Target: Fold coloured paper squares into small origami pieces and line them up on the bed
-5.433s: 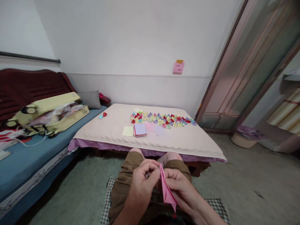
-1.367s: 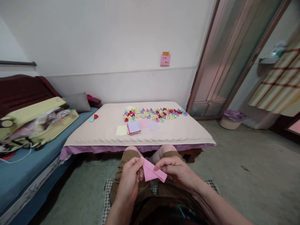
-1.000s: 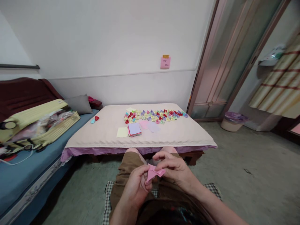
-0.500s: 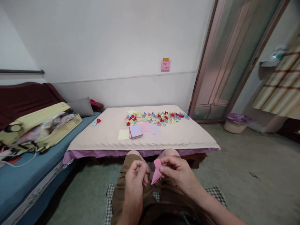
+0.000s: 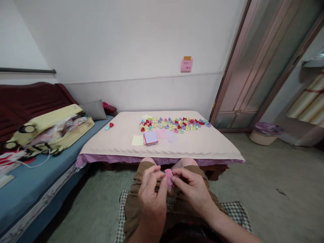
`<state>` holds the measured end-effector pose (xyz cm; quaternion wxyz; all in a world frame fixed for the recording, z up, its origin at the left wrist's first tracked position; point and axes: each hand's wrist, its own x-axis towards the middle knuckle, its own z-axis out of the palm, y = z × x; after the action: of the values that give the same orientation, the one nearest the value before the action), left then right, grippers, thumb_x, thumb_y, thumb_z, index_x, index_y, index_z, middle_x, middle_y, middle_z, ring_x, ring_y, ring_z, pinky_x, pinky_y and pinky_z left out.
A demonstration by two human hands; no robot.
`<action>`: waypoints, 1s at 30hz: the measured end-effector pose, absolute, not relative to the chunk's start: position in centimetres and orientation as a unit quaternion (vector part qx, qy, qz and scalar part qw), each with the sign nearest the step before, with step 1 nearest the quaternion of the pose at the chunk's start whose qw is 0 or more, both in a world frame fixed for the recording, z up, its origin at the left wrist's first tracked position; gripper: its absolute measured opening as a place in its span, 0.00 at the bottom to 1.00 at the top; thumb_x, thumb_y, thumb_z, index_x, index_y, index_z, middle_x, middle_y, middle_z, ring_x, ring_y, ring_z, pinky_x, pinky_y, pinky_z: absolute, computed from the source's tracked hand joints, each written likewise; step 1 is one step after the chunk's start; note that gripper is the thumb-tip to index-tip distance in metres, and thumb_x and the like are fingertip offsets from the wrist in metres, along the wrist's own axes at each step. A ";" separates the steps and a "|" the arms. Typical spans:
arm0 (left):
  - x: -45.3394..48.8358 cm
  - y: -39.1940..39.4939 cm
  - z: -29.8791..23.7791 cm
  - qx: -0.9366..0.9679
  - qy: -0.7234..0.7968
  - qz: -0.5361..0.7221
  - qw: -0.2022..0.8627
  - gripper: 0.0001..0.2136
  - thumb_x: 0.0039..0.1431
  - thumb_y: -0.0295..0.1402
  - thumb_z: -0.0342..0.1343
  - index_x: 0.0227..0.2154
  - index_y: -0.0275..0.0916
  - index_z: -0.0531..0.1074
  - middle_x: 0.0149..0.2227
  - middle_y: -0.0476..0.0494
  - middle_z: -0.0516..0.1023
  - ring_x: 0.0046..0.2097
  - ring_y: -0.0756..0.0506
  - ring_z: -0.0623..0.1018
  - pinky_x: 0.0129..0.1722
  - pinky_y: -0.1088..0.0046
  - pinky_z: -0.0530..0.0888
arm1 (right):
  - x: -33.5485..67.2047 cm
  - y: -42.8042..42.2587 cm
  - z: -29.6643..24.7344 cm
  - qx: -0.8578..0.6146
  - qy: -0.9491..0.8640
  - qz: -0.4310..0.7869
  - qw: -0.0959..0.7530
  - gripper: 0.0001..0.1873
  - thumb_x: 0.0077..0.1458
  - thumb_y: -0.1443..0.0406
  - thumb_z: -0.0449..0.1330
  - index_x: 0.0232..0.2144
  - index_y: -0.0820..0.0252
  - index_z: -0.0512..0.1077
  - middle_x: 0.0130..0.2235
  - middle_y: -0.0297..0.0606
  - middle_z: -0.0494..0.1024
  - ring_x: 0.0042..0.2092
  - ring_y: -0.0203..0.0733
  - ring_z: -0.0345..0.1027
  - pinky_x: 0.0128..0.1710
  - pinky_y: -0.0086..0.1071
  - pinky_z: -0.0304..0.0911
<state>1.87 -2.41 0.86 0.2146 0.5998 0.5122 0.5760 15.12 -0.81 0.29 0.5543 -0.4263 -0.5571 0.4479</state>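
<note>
A small folded pink paper [image 5: 168, 177] is held up between my two hands, above my lap. My right hand [image 5: 192, 187] pinches its right edge between thumb and fingers. On the other side, my left hand [image 5: 153, 189] has its thumb and fingertips closed at the paper's left edge. On the table beyond my knees lies a stack of square paper sheets [image 5: 151, 138], purple on top. Beside it are a yellow sheet [image 5: 137, 140], a pink sheet [image 5: 160, 133] and a pale purple sheet [image 5: 171, 136]. Behind them spread several small folded paper pieces [image 5: 174, 123] in many colours.
The cream-covered table [image 5: 101, 143] stands against the wall, with a red and a blue folded piece [image 5: 111, 125] at its left. An open yellow suitcase [image 5: 58, 131] lies on the blue sofa [image 5: 63, 148]. A lined waste bin [image 5: 265, 133] stands on the floor at right.
My left hand has come right and up to the pink paper, which now looks shorter and more upright. My right hand keeps hold. The view has turned slightly left.
</note>
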 end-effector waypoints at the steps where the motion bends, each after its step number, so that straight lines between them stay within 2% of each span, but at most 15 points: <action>1: 1.8 -2.4 0.8 0.600 0.513 0.576 0.212 0.04 0.54 0.27 0.58 0.28 0.41 0.76 0.42 0.40 0.76 0.45 0.42 0.75 0.46 0.69 0.70 | 15.1 -0.8 0.3 -0.431 -0.563 0.437 0.553 0.04 0.48 0.66 0.63 0.28 0.57 0.79 0.28 0.35 0.79 0.31 0.41 0.69 0.32 0.31 0.64; 7: 1.6 -1.8 -0.2 0.609 0.513 0.572 0.198 0.04 0.55 0.30 0.57 0.28 0.40 0.76 0.40 0.41 0.76 0.43 0.43 0.76 0.45 0.68 0.72 | 14.9 -1.1 0.3 -0.440 -0.603 0.386 0.541 0.06 0.52 0.66 0.61 0.30 0.58 0.79 0.26 0.34 0.78 0.29 0.39 0.69 0.31 0.28 0.65; 12: 1.6 -1.5 -0.7 0.651 0.498 0.554 0.144 0.05 0.58 0.29 0.55 0.31 0.38 0.76 0.42 0.40 0.75 0.43 0.44 0.77 0.43 0.69 0.75 | 15.0 -1.2 -0.2 -0.441 -0.628 0.349 0.537 0.08 0.54 0.66 0.59 0.33 0.60 0.79 0.26 0.34 0.78 0.30 0.38 0.70 0.31 0.26 0.65; 17: 1.8 -1.7 -0.8 0.694 0.465 0.549 0.024 0.07 0.59 0.26 0.53 0.36 0.36 0.77 0.42 0.38 0.77 0.44 0.45 0.78 0.43 0.72 0.75 | 15.0 -1.1 -0.9 -0.439 -0.635 0.326 0.545 0.08 0.55 0.66 0.59 0.35 0.59 0.79 0.30 0.35 0.80 0.32 0.37 0.73 0.34 0.25 0.66; 21: 2.2 -1.6 -1.8 0.713 0.432 0.542 -0.105 0.09 0.58 0.25 0.56 0.41 0.32 0.75 0.43 0.34 0.78 0.43 0.42 0.78 0.43 0.67 0.75 | 15.1 -1.2 -1.3 -0.443 -0.647 0.295 0.546 0.09 0.55 0.69 0.58 0.37 0.58 0.79 0.33 0.37 0.81 0.34 0.38 0.74 0.36 0.25 0.67; 25: 2.2 -1.3 -2.5 0.721 0.397 0.533 -0.194 0.11 0.55 0.20 0.58 0.41 0.30 0.74 0.40 0.33 0.80 0.39 0.41 0.78 0.39 0.64 0.74 | 15.0 -1.2 -1.4 -0.447 -0.661 0.271 0.539 0.09 0.56 0.68 0.59 0.37 0.59 0.79 0.35 0.38 0.82 0.35 0.38 0.75 0.37 0.26 0.68; 30: 2.3 -1.2 -2.3 0.718 0.410 0.537 -0.166 0.09 0.55 0.20 0.57 0.39 0.31 0.74 0.39 0.35 0.79 0.39 0.42 0.78 0.39 0.64 0.73 | 14.9 -1.2 -1.2 -0.450 -0.662 0.269 0.535 0.09 0.57 0.67 0.58 0.37 0.59 0.79 0.34 0.38 0.82 0.34 0.38 0.75 0.36 0.25 0.68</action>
<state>2.26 -1.22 -2.33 -0.1664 0.7178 0.4102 0.5374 14.92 -1.20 -1.19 0.5354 -0.4502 -0.6620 0.2691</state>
